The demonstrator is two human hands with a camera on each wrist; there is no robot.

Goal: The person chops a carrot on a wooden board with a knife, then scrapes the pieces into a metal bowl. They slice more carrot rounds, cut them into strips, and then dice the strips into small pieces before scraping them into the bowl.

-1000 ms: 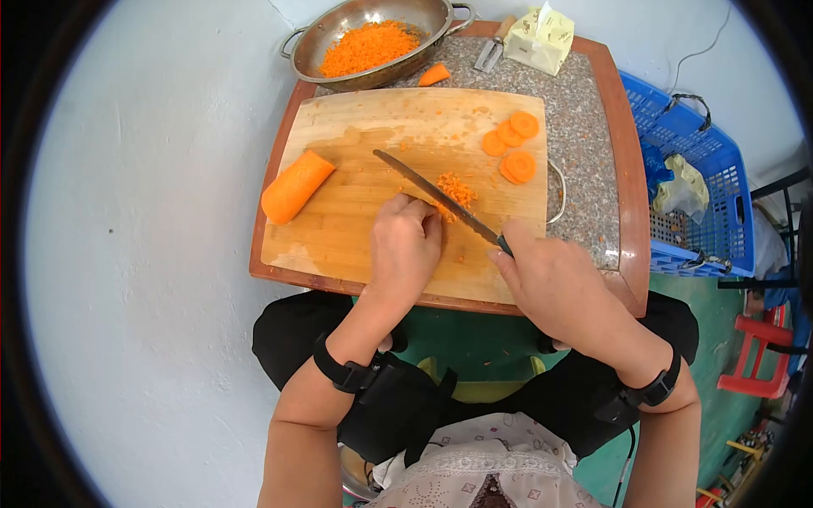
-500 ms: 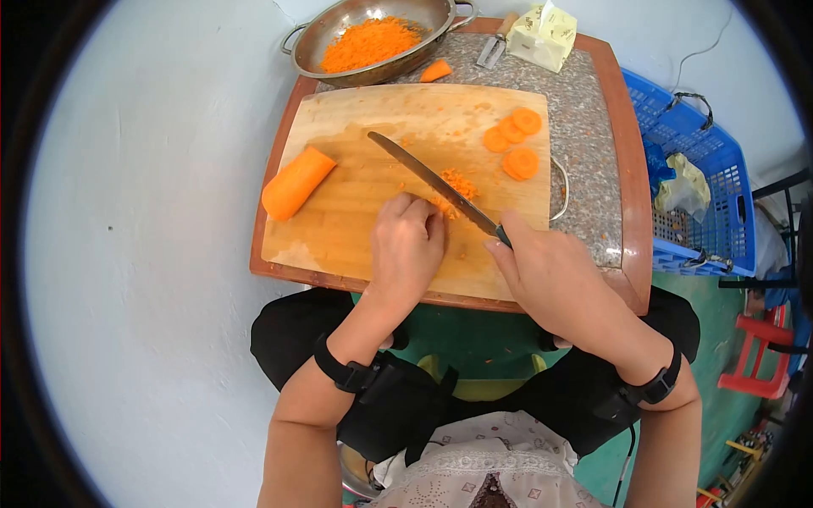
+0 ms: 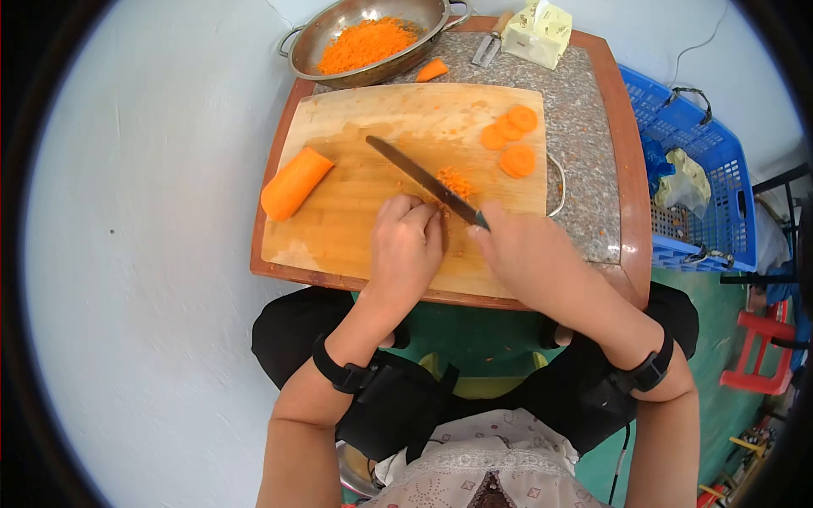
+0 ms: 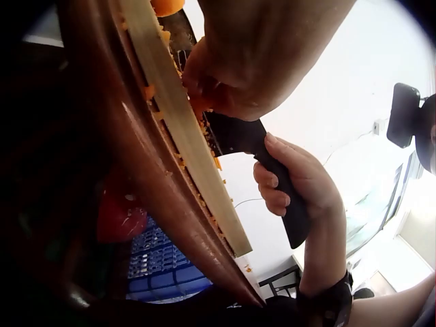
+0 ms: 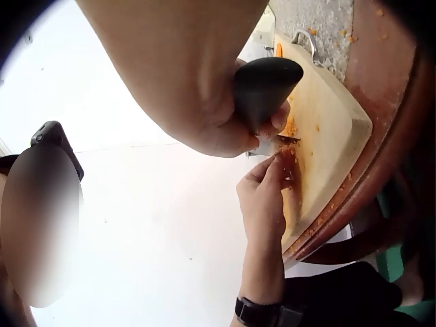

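Observation:
My right hand (image 3: 529,254) grips the dark handle of a knife (image 3: 417,173), its blade slanting across the wooden board (image 3: 339,245). In the left wrist view, fingers curl round the knife handle (image 4: 289,204). Beside the blade, my left hand (image 3: 405,250) rests on the board with bent fingers; a bit of orange carrot (image 4: 204,99) shows between them in the left wrist view, mostly hidden. Chopped carrot (image 3: 456,181) lies just beyond the blade. A thick carrot piece (image 3: 296,184) lies on the left, several round slices (image 3: 517,160) at the right.
A metal pan (image 3: 301,63) holding shredded carrot stands at the back left, a small carrot end (image 3: 432,70) near it. Behind the board are a peeler (image 3: 487,49) and a tissue pack (image 3: 537,34). A blue basket (image 3: 720,161) stands right of the table.
My right hand and the knife handle have shifted left, closer to my left hand. The left hand has hardly moved.

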